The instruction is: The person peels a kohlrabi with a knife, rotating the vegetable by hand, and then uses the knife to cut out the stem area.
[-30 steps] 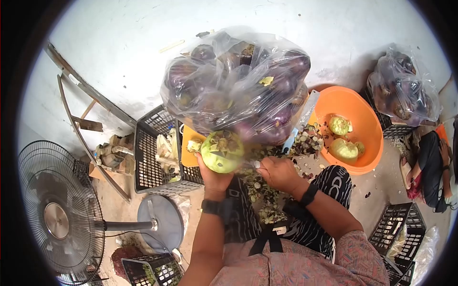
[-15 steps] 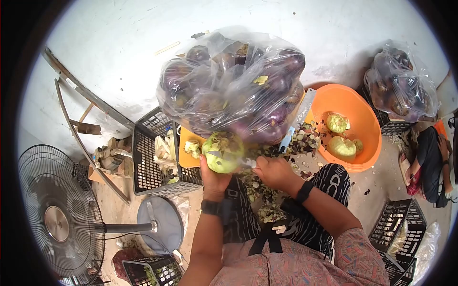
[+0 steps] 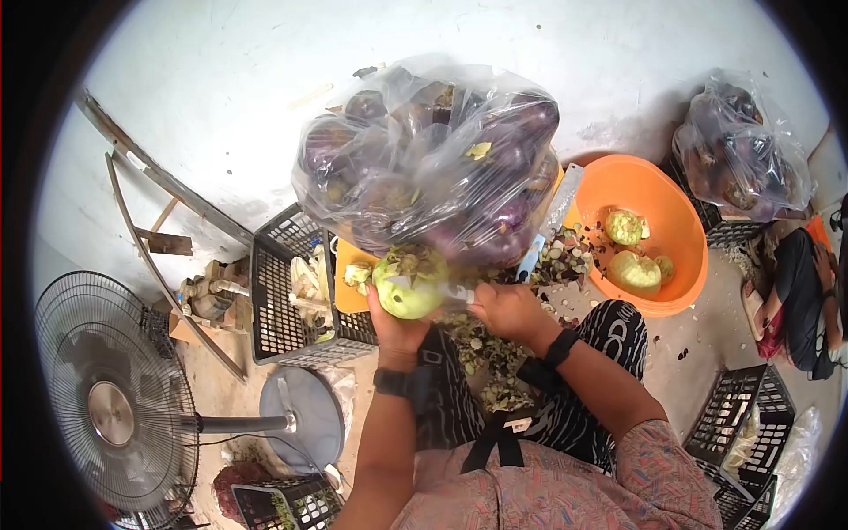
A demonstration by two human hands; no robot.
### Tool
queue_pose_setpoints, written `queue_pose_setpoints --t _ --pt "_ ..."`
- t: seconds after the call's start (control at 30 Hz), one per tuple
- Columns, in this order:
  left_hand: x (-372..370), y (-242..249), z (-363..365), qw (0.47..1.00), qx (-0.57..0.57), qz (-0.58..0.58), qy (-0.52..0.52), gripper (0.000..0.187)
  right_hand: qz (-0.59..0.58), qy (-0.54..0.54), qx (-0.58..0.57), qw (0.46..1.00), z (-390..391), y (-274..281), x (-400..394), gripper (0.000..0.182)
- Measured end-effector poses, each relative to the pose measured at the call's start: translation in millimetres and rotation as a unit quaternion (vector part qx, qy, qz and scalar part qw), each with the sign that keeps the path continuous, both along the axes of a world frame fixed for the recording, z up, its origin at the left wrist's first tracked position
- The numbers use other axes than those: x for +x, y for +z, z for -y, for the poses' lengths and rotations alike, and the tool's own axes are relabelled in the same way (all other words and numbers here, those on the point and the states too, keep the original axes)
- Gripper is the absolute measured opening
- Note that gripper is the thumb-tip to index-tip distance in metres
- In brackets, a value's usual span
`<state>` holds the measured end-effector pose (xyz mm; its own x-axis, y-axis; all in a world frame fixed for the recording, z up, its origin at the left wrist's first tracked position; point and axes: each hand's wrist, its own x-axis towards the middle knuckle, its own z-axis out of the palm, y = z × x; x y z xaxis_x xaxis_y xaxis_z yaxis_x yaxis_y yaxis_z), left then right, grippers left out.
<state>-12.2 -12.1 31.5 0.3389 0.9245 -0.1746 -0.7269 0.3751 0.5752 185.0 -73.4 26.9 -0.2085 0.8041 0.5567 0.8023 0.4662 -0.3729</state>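
Note:
My left hand [image 3: 396, 329] cups a round, mostly peeled eggplant [image 3: 412, 296] from below and the left side. Its flesh is pale green, with brownish remains around the top. My right hand [image 3: 508, 311] is wrapped round the pale handle of a knife [image 3: 459, 293]; the blade is blurred by motion and lies against the eggplant's right side. Right behind them stands a big clear plastic bag [image 3: 433, 168] full of dark purple eggplants. Dark and pale peelings [image 3: 495, 367] cover the floor between the knees.
An orange basin [image 3: 685, 256] at right holds several peeled eggplants. A large blade with a light-blue handle [image 3: 531, 258] lies beside it. Left are a black crate [image 3: 274, 309] and a standing fan [image 3: 110, 411]. Another bag of eggplants [image 3: 738, 159] stands far right, near another person's arm [image 3: 829, 300].
The knife has shifted slightly across the eggplant's right side, and the eggplant is tilted a little differently in my left hand. My grip stays the same in both hands.

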Motion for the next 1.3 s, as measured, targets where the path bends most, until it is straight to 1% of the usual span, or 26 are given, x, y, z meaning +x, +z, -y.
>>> queue_pose_setpoints --t 0.07,0.1,0.17,0.27,0.4,0.5,0.53,0.6,0.67,0.83,0.9,0.97,1.0,1.07,1.13,1.2,1.27,1.3 --pt "0.6 -0.5 -3.3 0.999 -0.04 0.006 0.025 0.08 -0.001 -0.014 0.001 1.0 -4.7 -2.9 -0.6 0.027" --pt "-1.3 -2.2 -4.1 0.999 -0.042 0.006 0.024 0.08 -0.003 -0.028 0.002 1.0 -7.6 -5.2 -0.7 0.027" --pt "-7.5 -6.8 -5.2 0.999 0.011 0.004 -0.038 0.075 0.007 -0.027 0.006 1.0 -14.4 -10.6 0.9 0.027" --pt "-9.6 -3.5 -6.5 0.999 0.009 0.005 -0.051 0.076 0.021 -0.016 0.016 1.0 -23.5 -16.7 2.1 0.026" --pt "-12.6 -10.9 -10.7 0.999 0.008 0.0 -0.053 0.077 0.016 0.003 0.03 0.999 -27.0 -17.5 5.9 0.026" --pt "-8.1 -1.2 -8.6 0.999 0.009 -0.016 -0.028 0.077 0.014 -0.004 0.042 0.999 -23.1 -10.5 5.0 0.026" --pt "-6.4 4.2 -5.8 1.0 -0.009 -0.02 -0.017 0.077 0.014 -0.005 0.047 0.999 -19.5 -7.9 3.8 0.026" --pt "-7.1 7.0 -5.2 0.999 -0.025 -0.022 -0.007 0.077 0.038 -0.033 0.006 0.999 -8.9 -4.9 1.4 0.027" --pt "-11.0 0.9 -7.9 0.996 0.016 -0.008 -0.088 0.077 0.031 -0.029 0.005 0.999 -2.2 -5.6 1.7 0.027" --pt "-5.2 12.2 -8.0 0.995 -0.007 -0.017 -0.102 0.079 0.015 -0.018 0.021 1.0 -8.1 -5.3 1.6 0.028" --pt "-8.6 5.5 -12.7 0.994 -0.025 -0.013 -0.101 0.079 0.039 -0.029 0.034 0.998 -14.9 -11.5 0.9 0.028" --pt "-19.8 -9.9 -23.0 0.982 0.032 0.023 -0.187 0.079 0.033 -0.032 0.013 0.999 -20.8 -15.4 7.6 0.028" --pt "-17.6 -5.1 -20.2 0.982 0.032 0.022 -0.186 0.079 0.032 -0.034 -0.001 0.999 -23.4 -16.5 10.8 0.028" --pt "-8.9 9.3 -11.6 0.993 -0.013 -0.017 -0.115 0.08 0.031 -0.034 -0.01 0.999 -22.1 -16.9 9.6 0.027" --pt "-10.2 8.0 -11.5 0.993 -0.002 -0.01 -0.116 0.081 0.008 -0.041 -0.011 0.999 -14.8 -10.0 6.9 0.026" --pt "-7.4 8.3 -8.5 0.993 0.007 0.001 -0.118 0.082 0.013 -0.046 -0.021 0.999 -9.8 -12.3 5.7 0.025" --pt "-2.1 15.2 -4.4 0.997 -0.038 -0.019 -0.068 0.086 0.016 -0.054 -0.03 0.998 -8.3 -14.0 6.6 0.025" --pt "-3.0 12.6 -3.9 0.997 -0.037 -0.018 -0.069 0.086 0.006 -0.054 -0.021 0.998 -9.7 -14.4 6.9 0.024"
